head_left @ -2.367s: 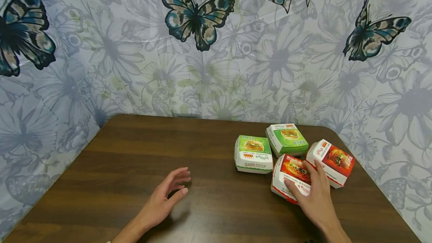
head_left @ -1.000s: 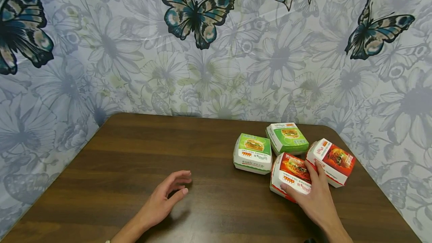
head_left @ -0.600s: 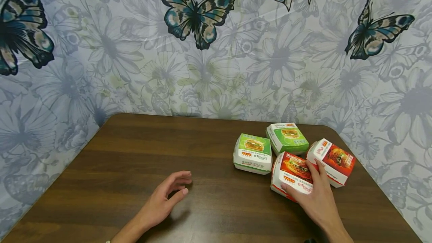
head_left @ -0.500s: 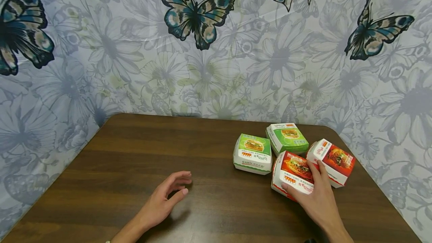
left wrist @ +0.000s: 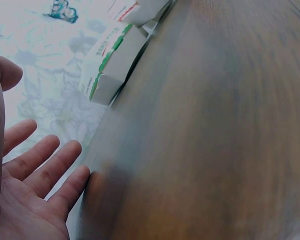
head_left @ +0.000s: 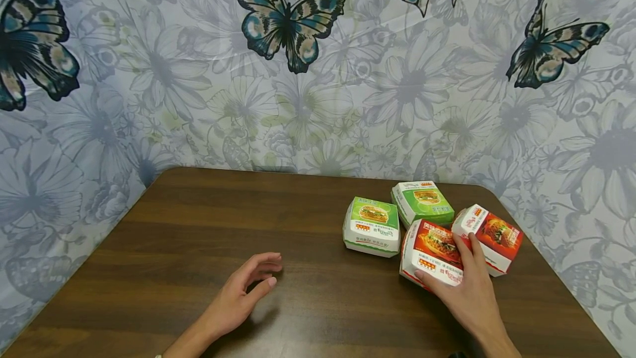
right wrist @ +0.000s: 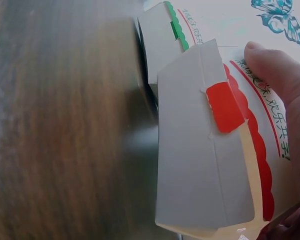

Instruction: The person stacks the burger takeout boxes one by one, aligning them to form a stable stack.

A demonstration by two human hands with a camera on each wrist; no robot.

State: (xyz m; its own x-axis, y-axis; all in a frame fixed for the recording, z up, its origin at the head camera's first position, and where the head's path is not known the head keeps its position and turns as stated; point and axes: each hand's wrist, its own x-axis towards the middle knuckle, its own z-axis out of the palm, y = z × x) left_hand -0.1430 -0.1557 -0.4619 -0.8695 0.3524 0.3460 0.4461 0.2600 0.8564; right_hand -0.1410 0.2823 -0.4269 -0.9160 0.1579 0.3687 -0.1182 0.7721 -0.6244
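My right hand (head_left: 469, 294) holds a red-and-white burger box (head_left: 431, 256) from above, thumb on the near side and fingers over its right side. In the right wrist view this box (right wrist: 195, 155) shows a grey-white side and a red tab; whether its base touches the table is unclear. Right beside it lies another red-and-white burger box (head_left: 492, 239), near my fingertips. Two green-and-white burger boxes stand close by, one to the left (head_left: 371, 228) and one behind (head_left: 426, 204). My left hand (head_left: 238, 294) hovers over the table with relaxed fingers, touching nothing.
The brown wooden table (head_left: 223, 214) ends at a butterfly-and-flower patterned cloth (head_left: 318, 115). A small dark object (head_left: 456, 354) shows at the bottom edge, near my right wrist.
My right hand has shifted the front red-and-white burger box slightly away from me and to the right. The left hand and the other boxes stay in place.
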